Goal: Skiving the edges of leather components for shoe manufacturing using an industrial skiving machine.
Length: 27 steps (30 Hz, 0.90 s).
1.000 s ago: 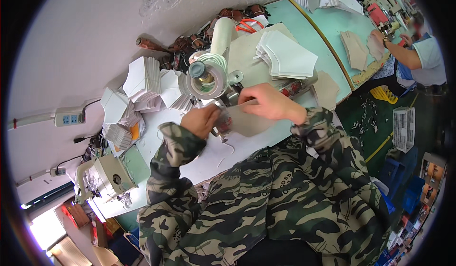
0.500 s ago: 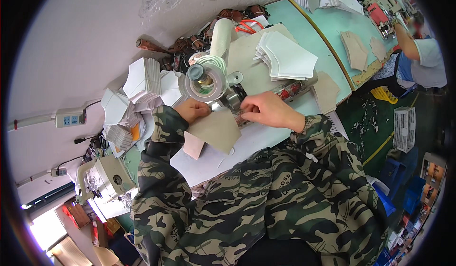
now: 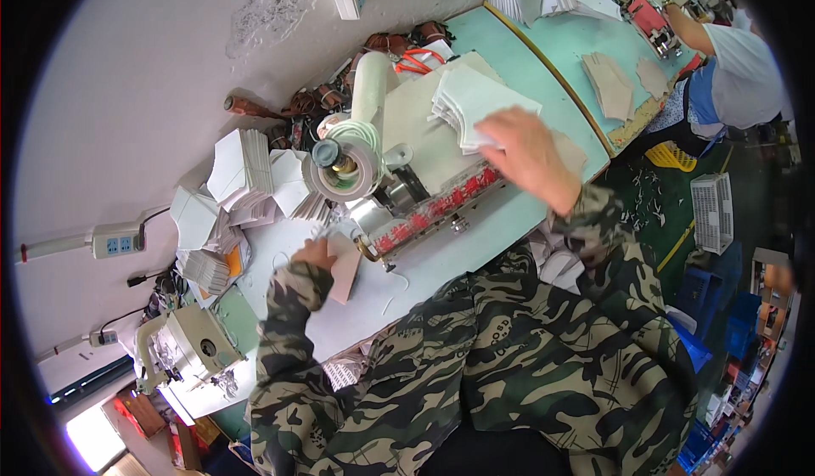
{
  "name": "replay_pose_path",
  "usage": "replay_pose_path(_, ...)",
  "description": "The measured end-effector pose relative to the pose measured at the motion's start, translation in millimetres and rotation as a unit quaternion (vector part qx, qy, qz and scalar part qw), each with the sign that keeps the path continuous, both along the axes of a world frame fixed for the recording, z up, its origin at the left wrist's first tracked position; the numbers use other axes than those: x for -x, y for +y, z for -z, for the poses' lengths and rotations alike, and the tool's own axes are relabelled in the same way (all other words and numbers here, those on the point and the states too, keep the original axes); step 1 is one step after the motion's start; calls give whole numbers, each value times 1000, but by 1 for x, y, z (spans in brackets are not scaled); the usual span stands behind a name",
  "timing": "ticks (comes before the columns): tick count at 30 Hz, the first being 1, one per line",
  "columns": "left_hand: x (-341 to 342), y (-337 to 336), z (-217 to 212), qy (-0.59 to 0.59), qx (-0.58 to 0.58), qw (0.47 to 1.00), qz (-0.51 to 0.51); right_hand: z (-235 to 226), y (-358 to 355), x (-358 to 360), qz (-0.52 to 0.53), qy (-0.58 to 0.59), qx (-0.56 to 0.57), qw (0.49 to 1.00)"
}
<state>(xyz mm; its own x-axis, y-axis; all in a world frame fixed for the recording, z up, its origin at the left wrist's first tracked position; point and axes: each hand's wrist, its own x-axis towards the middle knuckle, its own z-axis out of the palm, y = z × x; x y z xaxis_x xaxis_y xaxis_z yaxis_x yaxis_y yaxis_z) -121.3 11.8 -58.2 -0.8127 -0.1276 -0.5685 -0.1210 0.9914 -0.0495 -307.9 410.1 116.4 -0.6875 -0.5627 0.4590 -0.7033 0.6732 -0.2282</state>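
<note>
Overhead, from the head camera only: right hand (image 3: pixel 525 155) stretched up and away across the worktop (image 3: pixel 441 264), palm down, fingers spread and laid flat on the near edge of a fanned stack of white folded pieces (image 3: pixel 475 102). Not clear whether one piece is pinched yet; grip hidden under the palm. Stack lying just beyond the fingertips, long side running up-left to down-right, resting on a tan sheet of board (image 3: pixel 424 128). Left hand (image 3: pixel 316 255) much lower and nearer the body, closed on a small pinkish-tan card piece (image 3: pixel 345 265), held against the worktop just beside the end of a small machine with a red-and-clear bar (image 3: pixel 433 208). Right hand plainly the nearer to the white stack; left hand well apart from it, with the machine between.

Behind the machine, a big tape roll (image 3: pixel 344 168) on its spindle and an upright pale tube (image 3: pixel 372 81). More white folded stacks (image 3: pixel 242 166) piled to the left, by a sewing machine (image 3: pixel 191 344) at the lower left. Worktop pale, edged with green; bare grey wall above with a power strip (image 3: pixel 115 242). Another person (image 3: pixel 734 68) at a neighbouring green bench (image 3: pixel 560 43), upper right.
</note>
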Motion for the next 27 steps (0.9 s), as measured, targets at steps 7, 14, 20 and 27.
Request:
replay_pose_path(7, -48, 19, 3, 205, -56, 977, -1, 36, -38, -70, -124, -379, 120, 909)
replay_pose_path(14, -45, 7, 10, 338, -91, 929, 120, 45, -41, -70, -138, -410, 101, 896)
replay_pose_path(20, -6, -4, -59, -36, -542, 800, -256, 44, -32, -67, -127, -445, 94, 881)
replay_pose_path(27, -18, -6, -12, 89, -153, 980, -87, 46, -37, -70, -130, -488, 143, 851)
